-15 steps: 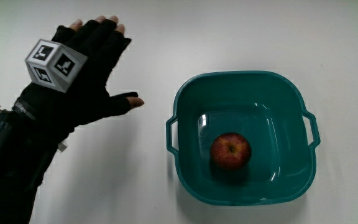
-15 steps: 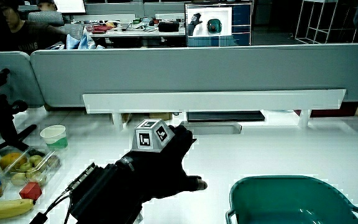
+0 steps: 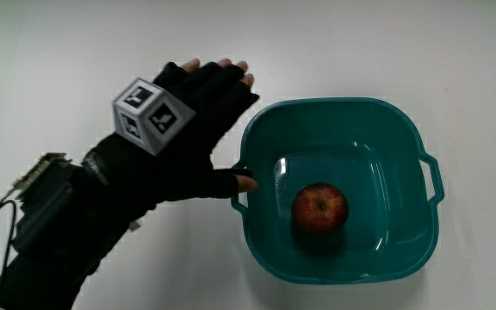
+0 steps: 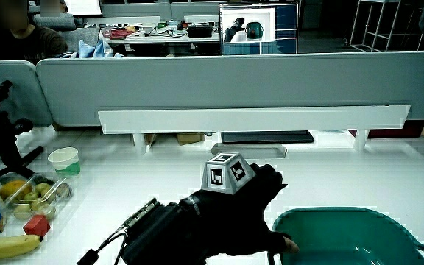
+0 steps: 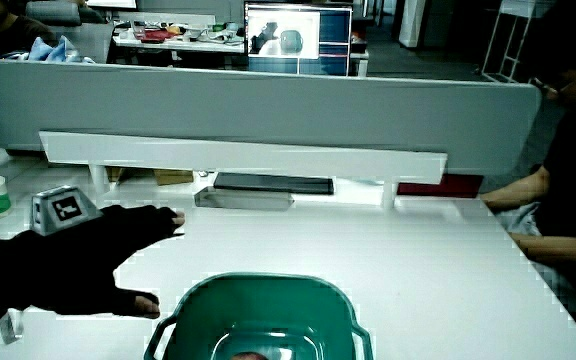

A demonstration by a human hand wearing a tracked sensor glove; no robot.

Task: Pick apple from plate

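A red apple (image 3: 319,209) lies inside a teal square basin (image 3: 407,133) with two small handles; in the side views only the basin's rim (image 4: 330,213) (image 5: 258,282) shows, plus a sliver of the apple (image 5: 251,354). The hand (image 3: 188,129) in its black glove, with the patterned cube (image 3: 151,114) on its back, hovers beside the basin, its thumb tip (image 3: 244,182) at the basin's handle. The fingers are spread flat and hold nothing. The same hand (image 4: 234,206) (image 5: 98,260) appears in both side views.
At the table's edge in a side view stand a white paper cup (image 4: 64,161), a clear box of fruit (image 4: 32,195), a banana (image 4: 6,245) and a black stand (image 4: 2,132). A low grey partition (image 4: 227,81) closes off the table.
The hand has moved across the table toward the basin, so its thumb now reaches the basin's handle. It stays spread and holds nothing. The apple and basin have not moved.
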